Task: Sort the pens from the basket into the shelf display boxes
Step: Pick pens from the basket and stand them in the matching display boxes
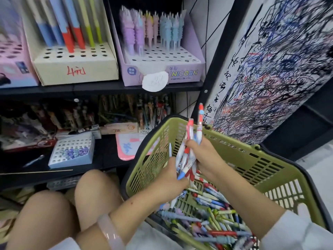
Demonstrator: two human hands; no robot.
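We hold a bunch of pens [187,159] between both hands above the green basket [252,159], and the coming move turns on how that bunch lies against the shelf boxes; its long axis runs nearly upright, leaning a little to the right, with the red clicker ends up and the tips down toward the pile. Our right hand [203,156] curls round the upper part of the bunch, fingers closed on the barrels, two red-topped pens [199,121] standing clear above the knuckles; our left hand [171,179] cups the lower ends, fingers wrapped round them from the left, and one pale pen [170,149] sticks up beside its thumb. The loose pens [212,219] lie heaped in the basket floor just under the wrists, pointing every way.

The cream box [75,69] with matching red and blue pens stands on the upper shelf [100,87], up and well to the left of the bunch; the lilac unicorn box [162,73] is nearer, almost straight above the left hand. We judge the left arm the nearer to both boxes, with its forearm crossing in from lower left over our knees [72,204]; the right forearm comes in from the lower right across the basket rim, so a reach from it would have to cross the left hand.
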